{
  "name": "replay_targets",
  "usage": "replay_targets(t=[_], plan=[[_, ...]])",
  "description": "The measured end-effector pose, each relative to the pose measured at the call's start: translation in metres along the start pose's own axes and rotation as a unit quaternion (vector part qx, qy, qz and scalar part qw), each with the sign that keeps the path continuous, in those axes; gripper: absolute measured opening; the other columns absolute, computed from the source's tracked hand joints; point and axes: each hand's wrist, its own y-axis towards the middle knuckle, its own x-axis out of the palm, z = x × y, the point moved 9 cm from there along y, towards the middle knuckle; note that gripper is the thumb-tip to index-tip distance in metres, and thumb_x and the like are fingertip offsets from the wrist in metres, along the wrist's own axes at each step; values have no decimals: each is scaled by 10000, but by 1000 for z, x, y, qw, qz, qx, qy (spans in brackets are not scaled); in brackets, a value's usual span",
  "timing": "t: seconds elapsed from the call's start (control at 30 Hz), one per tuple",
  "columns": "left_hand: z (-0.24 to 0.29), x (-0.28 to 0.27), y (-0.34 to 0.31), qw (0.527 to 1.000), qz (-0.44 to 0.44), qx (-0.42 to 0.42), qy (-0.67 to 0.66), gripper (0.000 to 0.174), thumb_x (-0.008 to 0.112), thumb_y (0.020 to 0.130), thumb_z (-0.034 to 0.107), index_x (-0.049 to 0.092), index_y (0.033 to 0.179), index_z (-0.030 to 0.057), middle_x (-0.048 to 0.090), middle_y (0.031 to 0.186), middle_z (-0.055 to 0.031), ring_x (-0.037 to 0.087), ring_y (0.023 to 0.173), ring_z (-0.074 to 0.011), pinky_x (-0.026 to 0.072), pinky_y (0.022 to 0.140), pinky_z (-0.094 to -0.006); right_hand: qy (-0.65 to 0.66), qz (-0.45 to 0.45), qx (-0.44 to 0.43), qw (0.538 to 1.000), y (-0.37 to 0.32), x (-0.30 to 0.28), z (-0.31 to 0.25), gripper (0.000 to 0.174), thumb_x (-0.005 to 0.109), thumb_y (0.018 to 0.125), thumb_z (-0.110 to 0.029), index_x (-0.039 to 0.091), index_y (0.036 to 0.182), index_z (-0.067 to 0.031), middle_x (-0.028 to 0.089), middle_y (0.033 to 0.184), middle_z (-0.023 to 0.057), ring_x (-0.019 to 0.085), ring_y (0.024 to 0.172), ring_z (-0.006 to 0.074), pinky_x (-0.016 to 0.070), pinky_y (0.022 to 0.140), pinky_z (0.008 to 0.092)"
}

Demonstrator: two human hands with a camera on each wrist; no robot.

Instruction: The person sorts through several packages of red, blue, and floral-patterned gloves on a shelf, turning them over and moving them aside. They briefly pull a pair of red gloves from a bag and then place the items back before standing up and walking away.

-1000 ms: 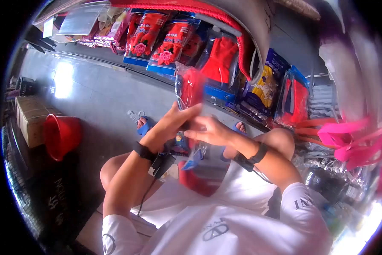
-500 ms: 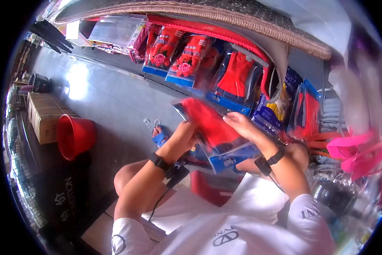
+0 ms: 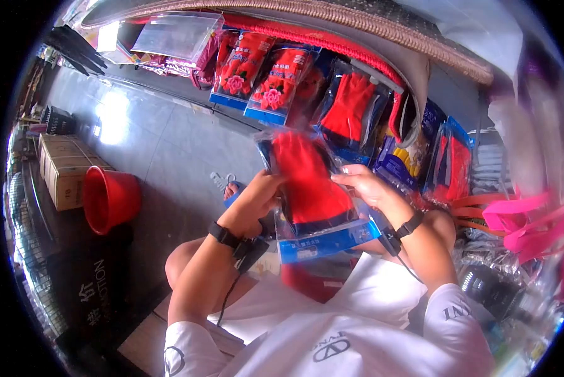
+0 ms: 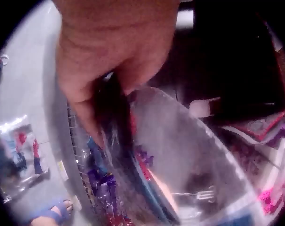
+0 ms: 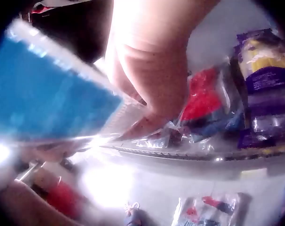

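Turned from its narrow, upright pose of a second ago, the clear packet of red gloves (image 3: 310, 179) is now facing the head camera nearly broadside, with the left hand (image 3: 260, 196) and the right hand (image 3: 365, 186) sitting farther apart. At nine o'clock the left hand is pinching the packet's edge between thumb and fingers, which the left wrist view is showing edge-on. At three o'clock the right hand is pinching the opposite edge of the clear plastic between thumb and fingers. A blue strip (image 3: 329, 240) is running along the packet's lower end, between five and six o'clock, and the whole packet is being held up in front of the person's lap (image 3: 376, 279). Around it, two rose-printed packets (image 3: 281, 72) are lying at eleven o'clock, another packet of red gloves (image 3: 348, 105) at one, and a purple-and-yellow packet (image 3: 400, 164) between two and three. Pink straps (image 3: 517, 217) are showing at three o'clock, well apart, while a red bucket (image 3: 109, 201) and a carton (image 3: 68, 169) are sitting at nine, beyond the left hand.
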Motion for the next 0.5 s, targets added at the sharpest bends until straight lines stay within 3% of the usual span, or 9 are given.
replay_targets(t=[0.1,0.2,0.3,0.4,0.5], plan=[[0,-6,-4,997,23,-27,65,202,528,954,102,584,1103,-24,664,826,-80,618,613,-188,517,564,-311,-59,48,44,996,-8,0,-1,393,697,895,-223,578,1218,-32,664,1086,44,632,986,151,502,823,327],[6,5,-16,997,71,-21,28,188,544,943,110,588,1082,-10,630,743,-54,559,547,-157,448,491,-272,-31,36,42,998,-5,1,6,460,706,885,-235,529,1260,-36,646,1117,50,620,1009,161,494,826,344],[10,5,-22,997,53,-25,59,183,547,938,97,583,1085,-7,644,781,-55,587,575,-155,490,512,-311,-31,4,41,999,-6,7,2,466,702,888,-233,517,1268,-37,648,1085,46,621,989,155,494,814,327],[-2,-7,-1,999,27,3,28,249,549,932,83,565,1154,-28,681,932,-100,660,713,-194,557,651,-358,-20,71,8,997,-4,-1,1,457,712,879,-219,531,1244,-12,668,1020,56,635,880,136,515,708,294],[-5,-10,8,999,15,26,21,335,534,932,58,524,1249,-50,656,1143,-153,676,948,-252,551,864,-401,-57,69,5,996,-5,-3,-7,423,709,883,-205,545,1235,-39,667,1013,45,635,872,129,515,706,279]])
